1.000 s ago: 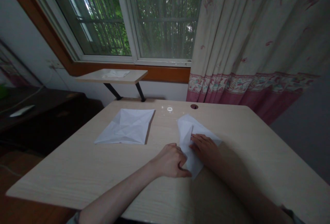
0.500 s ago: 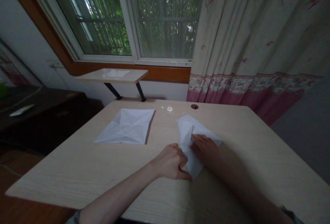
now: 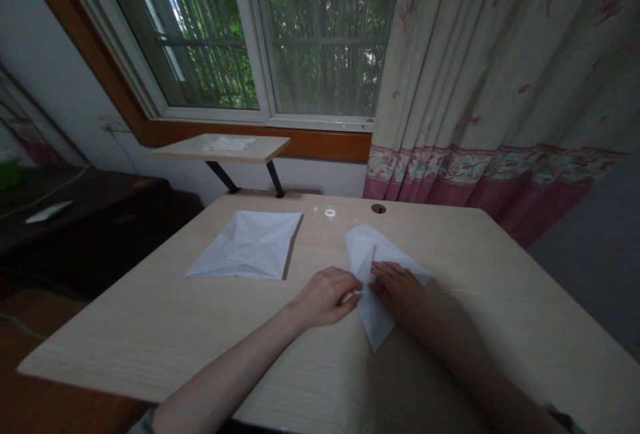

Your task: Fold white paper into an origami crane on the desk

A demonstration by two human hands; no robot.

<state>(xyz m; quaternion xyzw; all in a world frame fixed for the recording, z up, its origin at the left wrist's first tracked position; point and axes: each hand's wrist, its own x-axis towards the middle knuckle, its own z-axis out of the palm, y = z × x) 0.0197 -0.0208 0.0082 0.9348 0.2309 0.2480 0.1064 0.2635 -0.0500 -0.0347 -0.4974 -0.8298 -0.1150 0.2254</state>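
Note:
A partly folded white sheet of paper [image 3: 379, 327] lies on the desk in front of me, one flap turned over and a corner pointing toward me. At its left edge, my left hand [image 3: 327, 297] pinches the paper between thumb and fingers. My right hand [image 3: 403, 293] rests on the sheet's right part, its fingers stretched out and lying flat near the flap's edge; it covers some of the paper. Further left lies a second white paper [image 3: 250, 245], creased and roughly square, touched by neither hand.
The pale wooden desk [image 3: 200, 334] carries both papers. At its back left stands a small raised shelf [image 3: 265, 151] with another white paper [image 3: 231, 143] on it. A round cable hole [image 3: 379, 209] is near the back edge. A curtain [image 3: 450, 174] hangs behind, right of the window.
My left hand has moved up along the paper's left edge, away from the near corner, and its thumb has drawn in toward the fingers. My right hand stays nearly still.

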